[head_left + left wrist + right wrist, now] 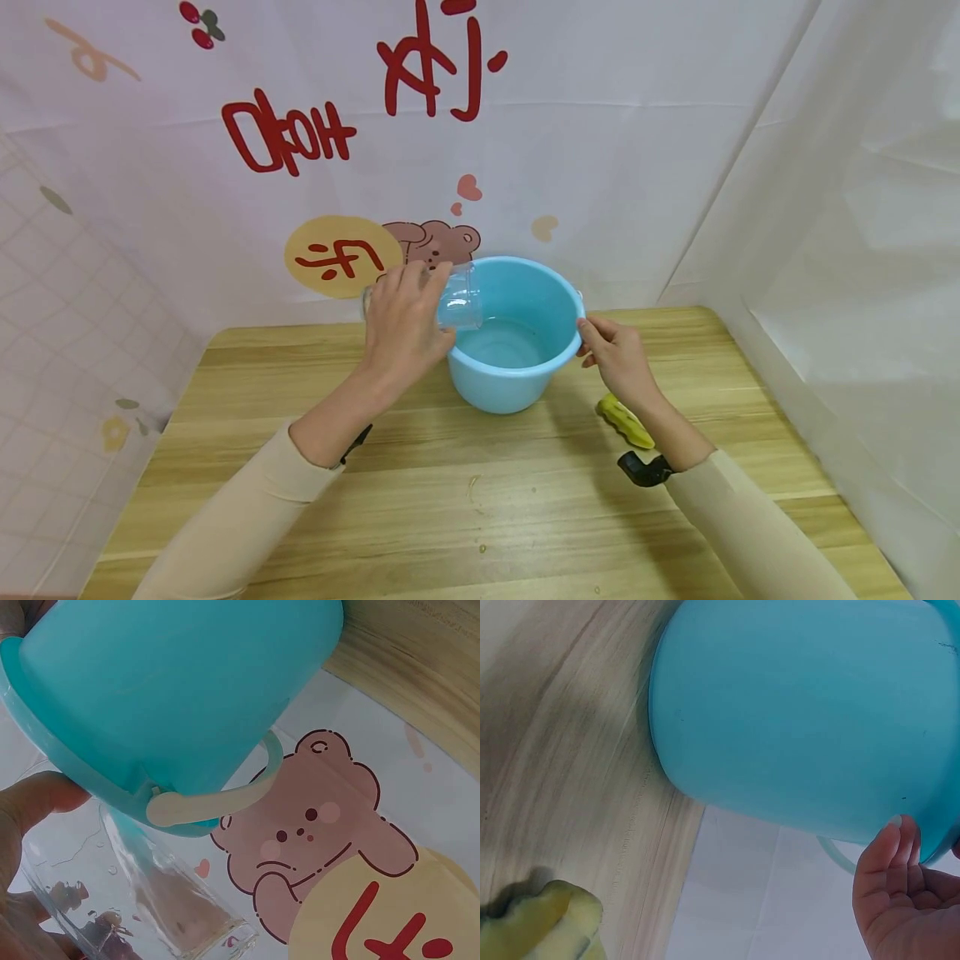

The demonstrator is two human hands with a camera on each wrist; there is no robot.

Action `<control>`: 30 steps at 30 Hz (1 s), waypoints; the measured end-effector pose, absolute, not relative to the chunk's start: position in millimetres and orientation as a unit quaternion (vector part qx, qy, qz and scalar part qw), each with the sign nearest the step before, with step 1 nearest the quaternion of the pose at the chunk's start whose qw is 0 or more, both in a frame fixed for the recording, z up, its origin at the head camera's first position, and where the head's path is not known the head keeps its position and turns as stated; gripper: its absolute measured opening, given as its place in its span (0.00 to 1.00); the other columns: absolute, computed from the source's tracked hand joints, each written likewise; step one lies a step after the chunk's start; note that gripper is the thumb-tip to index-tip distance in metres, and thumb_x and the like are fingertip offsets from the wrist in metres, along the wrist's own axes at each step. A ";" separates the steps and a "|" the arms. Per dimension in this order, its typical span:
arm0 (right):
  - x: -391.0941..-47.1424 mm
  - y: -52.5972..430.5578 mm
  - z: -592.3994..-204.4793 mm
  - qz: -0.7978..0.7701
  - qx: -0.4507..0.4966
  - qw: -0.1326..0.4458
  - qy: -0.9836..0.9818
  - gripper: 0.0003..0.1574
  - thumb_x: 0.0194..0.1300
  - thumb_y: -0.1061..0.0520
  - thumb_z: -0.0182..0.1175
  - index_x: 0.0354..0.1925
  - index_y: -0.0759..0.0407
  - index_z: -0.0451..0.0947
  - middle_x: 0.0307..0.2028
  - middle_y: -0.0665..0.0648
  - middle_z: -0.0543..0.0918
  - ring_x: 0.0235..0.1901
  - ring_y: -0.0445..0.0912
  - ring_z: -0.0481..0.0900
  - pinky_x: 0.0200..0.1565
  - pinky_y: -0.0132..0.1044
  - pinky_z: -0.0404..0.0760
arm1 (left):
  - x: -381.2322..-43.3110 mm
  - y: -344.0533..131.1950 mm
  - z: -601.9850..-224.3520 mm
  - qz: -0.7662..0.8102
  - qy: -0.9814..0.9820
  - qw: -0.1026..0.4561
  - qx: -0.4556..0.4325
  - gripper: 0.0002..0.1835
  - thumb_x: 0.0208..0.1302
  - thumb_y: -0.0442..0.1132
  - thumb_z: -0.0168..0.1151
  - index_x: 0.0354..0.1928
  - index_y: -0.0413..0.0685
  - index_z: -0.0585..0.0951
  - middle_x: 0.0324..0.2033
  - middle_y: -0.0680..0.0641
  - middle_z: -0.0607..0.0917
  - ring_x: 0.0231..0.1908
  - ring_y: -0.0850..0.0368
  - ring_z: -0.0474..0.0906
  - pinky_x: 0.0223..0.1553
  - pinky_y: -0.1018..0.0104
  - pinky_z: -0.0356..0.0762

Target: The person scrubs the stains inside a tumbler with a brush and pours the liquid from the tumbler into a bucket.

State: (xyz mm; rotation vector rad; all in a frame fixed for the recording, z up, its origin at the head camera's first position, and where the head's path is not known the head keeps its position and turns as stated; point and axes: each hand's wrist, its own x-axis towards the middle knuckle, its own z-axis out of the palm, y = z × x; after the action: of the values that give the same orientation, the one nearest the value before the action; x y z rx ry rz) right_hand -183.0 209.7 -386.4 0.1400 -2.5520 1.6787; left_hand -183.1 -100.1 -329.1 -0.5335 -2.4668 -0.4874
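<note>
My left hand [408,312] grips a clear drinking glass [461,302], tipped nearly on its side with its mouth over the left rim of a light blue bucket [498,387]. In the left wrist view, the glass [172,900] shows through its wall, and the thumb lies close to the bucket's rim. Shallow clear water [502,343] covers the bucket's bottom. On the opposite side, my right hand [618,354] pinches the bucket's rim between thumb and fingers. The bucket stands upright on the wooden table, its pale handle [214,802] hanging down the outside.
A yellow wavy-edged sponge-like piece [626,422] lies on the table [420,517] below my right hand. Small wet drops [482,548] dot the wood in front. A white printed sheet [615,150] hangs right behind the bucket, with more white sheeting on both sides.
</note>
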 end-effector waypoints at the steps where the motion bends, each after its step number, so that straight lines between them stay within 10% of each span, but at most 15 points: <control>1: -182.9 209.8 -386.5 0.548 0.046 0.042 -0.834 0.28 0.82 0.49 0.56 0.62 0.71 0.80 0.34 0.61 0.85 0.36 0.51 0.83 0.35 0.33 0.86 | -183.1 -99.8 -329.0 -0.181 -0.920 0.283 -0.201 0.41 0.44 0.30 0.80 0.67 0.43 0.78 0.53 0.36 0.80 0.57 0.37 0.72 0.58 0.40 0.72; 30: -183.2 209.6 -388.1 0.551 0.054 0.050 -0.831 0.27 0.82 0.50 0.56 0.62 0.71 0.80 0.33 0.61 0.86 0.34 0.46 0.83 0.34 0.34 0.86 | -183.0 -95.5 -327.3 -0.147 -0.923 0.278 -0.220 0.39 0.47 0.28 0.76 0.67 0.43 0.76 0.52 0.35 0.79 0.56 0.38 0.70 0.60 0.43 0.71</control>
State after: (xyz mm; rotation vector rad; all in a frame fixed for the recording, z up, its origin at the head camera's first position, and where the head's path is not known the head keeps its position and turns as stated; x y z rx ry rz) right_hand -183.2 209.6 -388.1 0.1636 -2.5312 1.6787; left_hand -183.0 -95.5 -327.3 -0.5902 -2.4787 -0.3959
